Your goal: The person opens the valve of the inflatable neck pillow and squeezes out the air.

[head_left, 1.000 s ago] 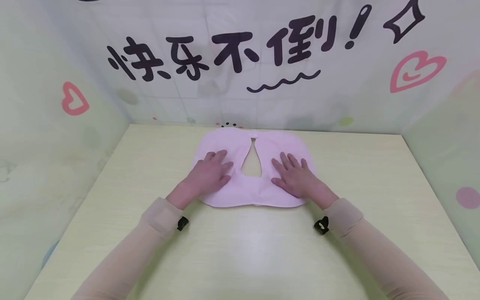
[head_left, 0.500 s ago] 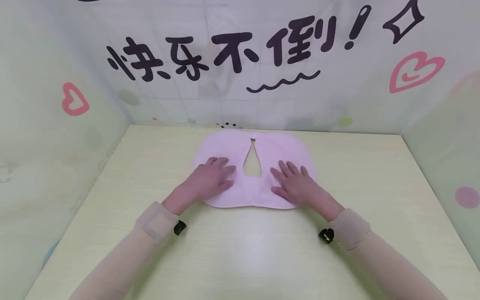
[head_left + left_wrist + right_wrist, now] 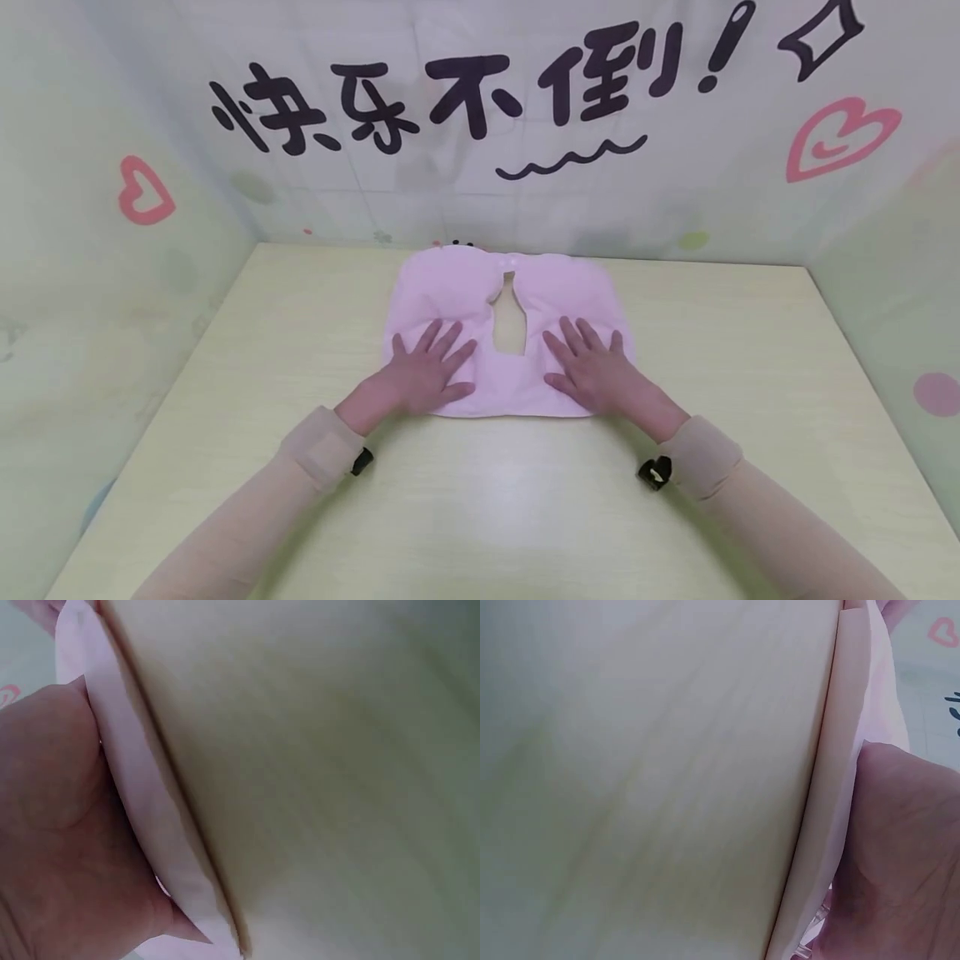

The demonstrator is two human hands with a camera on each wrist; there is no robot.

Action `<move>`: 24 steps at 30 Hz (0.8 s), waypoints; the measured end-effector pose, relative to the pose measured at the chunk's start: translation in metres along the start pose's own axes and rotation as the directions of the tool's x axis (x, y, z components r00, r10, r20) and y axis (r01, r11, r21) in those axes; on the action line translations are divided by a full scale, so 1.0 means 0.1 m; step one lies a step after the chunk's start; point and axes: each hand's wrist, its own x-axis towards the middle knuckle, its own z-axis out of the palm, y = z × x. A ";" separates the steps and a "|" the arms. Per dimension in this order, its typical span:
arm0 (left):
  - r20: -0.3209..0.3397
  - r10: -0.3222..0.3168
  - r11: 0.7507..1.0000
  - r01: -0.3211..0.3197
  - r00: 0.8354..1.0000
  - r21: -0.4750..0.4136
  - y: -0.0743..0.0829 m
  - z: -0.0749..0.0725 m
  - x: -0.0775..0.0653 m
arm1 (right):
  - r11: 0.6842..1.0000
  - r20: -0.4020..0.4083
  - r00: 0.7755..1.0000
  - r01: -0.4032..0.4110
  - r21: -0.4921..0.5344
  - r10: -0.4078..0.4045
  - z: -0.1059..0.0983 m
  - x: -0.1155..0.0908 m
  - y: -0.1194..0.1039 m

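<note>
A pink bib (image 3: 502, 387) lies flat on the table in the head view, with a long opening down its middle and pale snap-like dots at its far edge. My left hand (image 3: 427, 371) rests on its left half, fingers straight and spread. On the right half, my right hand (image 3: 596, 371) lies the same way. Along the near edge in the left wrist view, the bib (image 3: 142, 772) shows beside the left palm (image 3: 60, 832). The right wrist view shows the bib's edge (image 3: 825, 787) next to the right palm (image 3: 907, 840). The fingers are hidden in both wrist views.
The pale wooden table (image 3: 487, 500) extends around the bib. A printed curtain wall (image 3: 465, 200) with dark lettering stands close behind the bib's far edge. More printed walls close off the left (image 3: 90, 275) and right (image 3: 900, 292) sides.
Over the last second both hands have slid toward the near edge, and the left fingers have spread. The bib's far part now looks puffier, and its opening's left side has bent.
</note>
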 end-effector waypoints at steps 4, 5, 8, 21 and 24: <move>-0.006 0.004 1.000 -0.004 1.000 -0.002 0.02 0.04 0.00 | 1.000 0.021 1.000 -0.003 0.022 0.002 -0.06 0.00 0.00; -0.007 0.006 1.000 -0.006 1.000 -0.002 0.02 0.04 0.00 | 1.000 0.027 1.000 -0.006 0.028 0.005 -0.09 0.00 -0.01; -0.014 0.007 1.000 -0.007 1.000 -0.018 0.03 0.02 -0.01 | 1.000 0.022 1.000 -0.007 0.030 0.006 -0.17 0.01 -0.05; -0.058 0.132 0.991 -0.130 0.990 0.029 0.33 -0.05 -0.15 | 0.994 -0.058 0.993 0.102 -0.039 -0.104 -0.07 -0.08 -0.46; -0.037 0.113 0.992 -0.110 0.993 0.062 0.35 0.00 -0.15 | 0.997 -0.033 0.997 0.074 -0.029 -0.074 -0.02 -0.10 -0.48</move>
